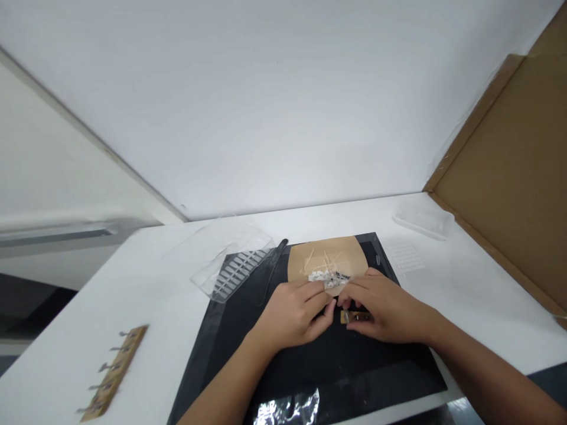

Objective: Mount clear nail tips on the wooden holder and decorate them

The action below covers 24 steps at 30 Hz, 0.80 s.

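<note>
The right hand [385,307] has its grip closed around a small, shiny piece [346,316] on a short wooden strip [344,318], whose dark middle shows between the fingers. The left hand [295,316] is beside it, curled, its thumb and forefinger drawn near each other; whether that grip is clamped on anything, I cannot tell.

Just beyond the fingertips, small white pieces [325,276] lie heaped with thin, pale slivers on smooth tan paper [305,254], at the far edge of a black mat [310,366] with a glossy, film-like near border. Left of the paper is a slender dark tool [278,252], then a clear, glassy plastic sheet [224,295] under rows of elongated, rounded grey shapes [239,273], overlapping the mat's far left corner.

On the smooth white counter [168,319], a wooden bar [116,373] with upright metal pegs lies near the left edge. Toward the far right corner sit a translucent tray [423,219] and a sheet of small pale marks [408,258], beside a tall brown cardboard panel [509,177].
</note>
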Motion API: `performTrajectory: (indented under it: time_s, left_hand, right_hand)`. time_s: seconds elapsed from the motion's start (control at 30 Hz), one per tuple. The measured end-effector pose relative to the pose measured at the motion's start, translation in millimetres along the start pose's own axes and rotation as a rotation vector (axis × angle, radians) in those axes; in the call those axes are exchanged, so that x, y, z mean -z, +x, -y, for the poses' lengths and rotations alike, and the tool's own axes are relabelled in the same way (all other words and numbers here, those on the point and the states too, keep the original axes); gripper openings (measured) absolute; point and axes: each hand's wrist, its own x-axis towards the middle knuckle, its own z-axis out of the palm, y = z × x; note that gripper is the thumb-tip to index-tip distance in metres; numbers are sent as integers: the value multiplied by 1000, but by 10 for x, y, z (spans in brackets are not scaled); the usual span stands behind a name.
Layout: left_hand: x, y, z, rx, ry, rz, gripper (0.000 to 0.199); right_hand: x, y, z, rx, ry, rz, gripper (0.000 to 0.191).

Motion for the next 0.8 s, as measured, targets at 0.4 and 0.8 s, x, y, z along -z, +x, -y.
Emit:
performTrajectory:
  time_s: [0.4,0.8]
  left_hand:
    - [-16,-24,35,8,68,-63,24]
    - [-50,7,63,135,148,-130,31]
  right_hand:
    - [110,6,-18,34,0,-63,27]
    - [496,-164,-663,-355,-420,-283,17]
